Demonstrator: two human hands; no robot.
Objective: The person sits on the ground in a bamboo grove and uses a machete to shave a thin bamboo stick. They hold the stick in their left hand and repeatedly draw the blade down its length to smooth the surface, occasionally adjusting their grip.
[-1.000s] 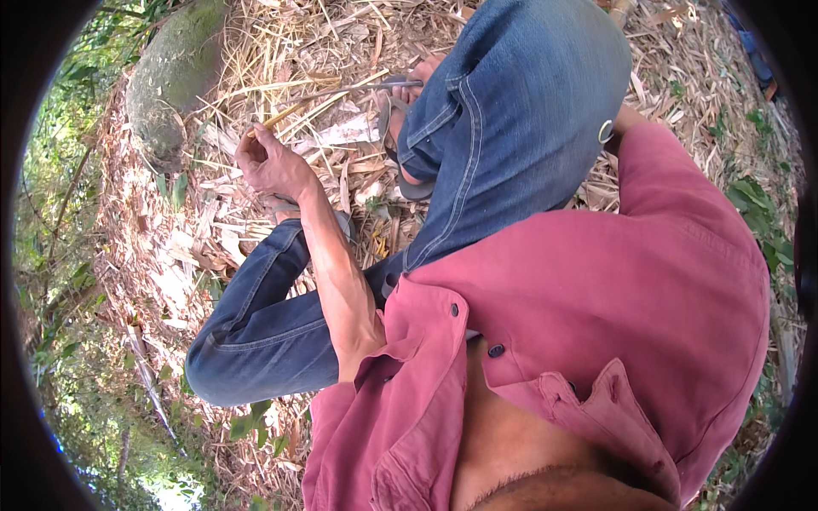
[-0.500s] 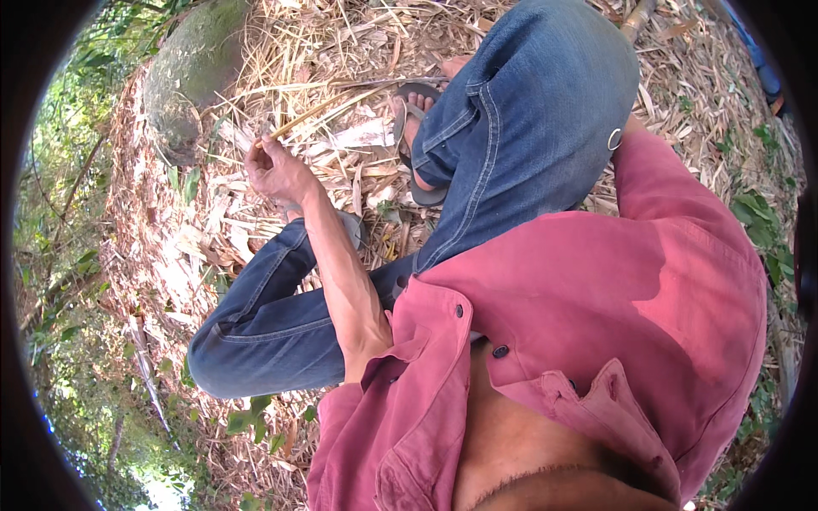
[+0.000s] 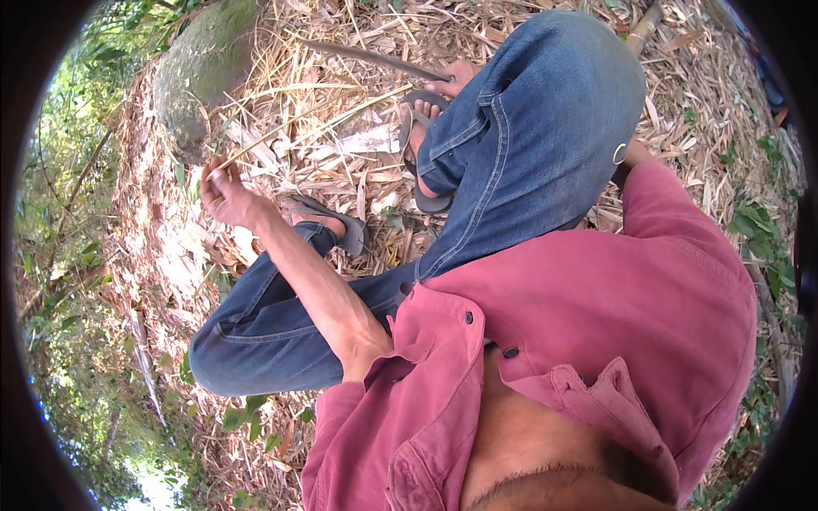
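On the left, my left hand (image 3: pixel 230 196) pinches one end of a thin, pale yellow strip (image 3: pixel 266 139) that looks like split cane or bamboo. The strip runs off to the right over the litter. Beyond my sandalled foot, my right hand (image 3: pixel 460 78) is closed round the end of a long, dark, narrow blade (image 3: pixel 371 58), like a machete. It points left and away, above the loose strips. My bent knee hides the right forearm and part of that hand. Several more pale strips (image 3: pixel 362 111) lie between the two hands.
A rounded, mossy grey-green rock (image 3: pixel 200 77) stands at the far left. My jeans-clad legs (image 3: pixel 545 119) are folded in front of me, with dark sandals (image 3: pixel 434 203) on the feet. Dry leaf litter (image 3: pixel 375 183) covers the ground; green foliage (image 3: pixel 77 281) lines the left side.
My left hand has moved left and slightly nearer, drawing the strip along. My right hand shows more beyond the knee, and the blade has swung up away from the strips.
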